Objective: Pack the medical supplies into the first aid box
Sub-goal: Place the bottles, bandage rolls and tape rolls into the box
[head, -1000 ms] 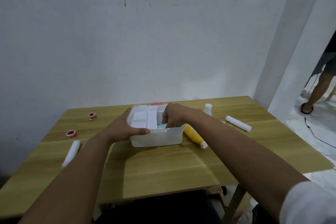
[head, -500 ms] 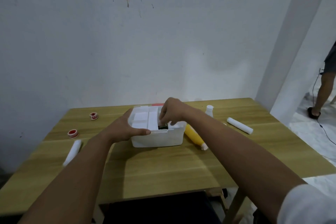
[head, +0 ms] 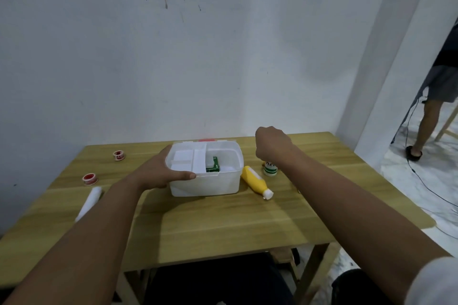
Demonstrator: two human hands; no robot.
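Note:
The white first aid box (head: 205,186) stands open at the middle of the wooden table (head: 223,225). A white divider tray fills its left half and a green packet (head: 213,166) stands in its right half. My left hand (head: 158,171) grips the box's left front rim, thumb on the edge. Off to the right of the box my right hand (head: 272,146) hovers with curled fingers and nothing visible in it. Under its wrist stands a small white bottle with a green label (head: 270,168), top hidden. A yellow bottle (head: 252,178) lies beside the box.
Two red tape rolls (head: 119,155) (head: 89,179) and a white bandage roll (head: 89,203) lie on the table's left side. A wall runs just behind the table. At the far right a person's leg (head: 426,126) and a floor cable (head: 421,181) show.
My right hand has come up out of the box and swung right, over the small bottle. The green packet now shows inside the box. My left hand keeps its hold.

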